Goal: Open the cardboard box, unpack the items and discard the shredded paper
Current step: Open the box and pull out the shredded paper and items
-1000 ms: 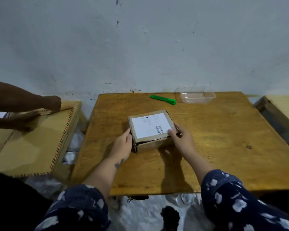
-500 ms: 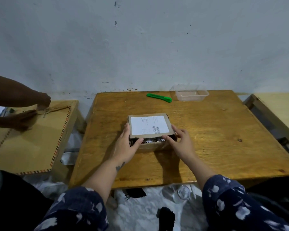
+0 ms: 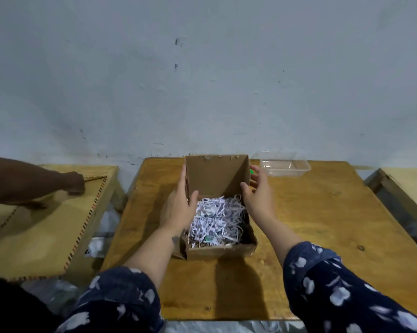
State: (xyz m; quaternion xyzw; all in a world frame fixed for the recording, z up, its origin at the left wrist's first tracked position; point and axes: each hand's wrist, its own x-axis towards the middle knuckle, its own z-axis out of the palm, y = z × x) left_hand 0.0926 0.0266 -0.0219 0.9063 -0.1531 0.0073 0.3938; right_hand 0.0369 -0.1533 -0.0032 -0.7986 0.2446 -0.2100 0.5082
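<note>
The cardboard box [image 3: 220,251] sits open on the wooden table [image 3: 323,224], its lid [image 3: 216,176] raised upright at the far side. White shredded paper [image 3: 216,219] fills the inside and hides whatever lies beneath. My left hand [image 3: 178,205] grips the lid's left edge, thumb inside and fingers behind. My right hand [image 3: 259,193] is at the lid's right edge with fingers spread; whether it touches the cardboard is unclear.
A clear plastic container [image 3: 284,163] stands at the table's far right. A bit of a green cutter [image 3: 252,171] shows behind the lid. Another person's arm [image 3: 34,183] rests on a cardboard sheet [image 3: 39,227] on the left table. Another table [image 3: 409,188] is at right.
The lid has swung up from nearly closed to upright, exposing the shredded paper. Both hands moved from the box's front corners up to the lid's sides. The view has moved closer.
</note>
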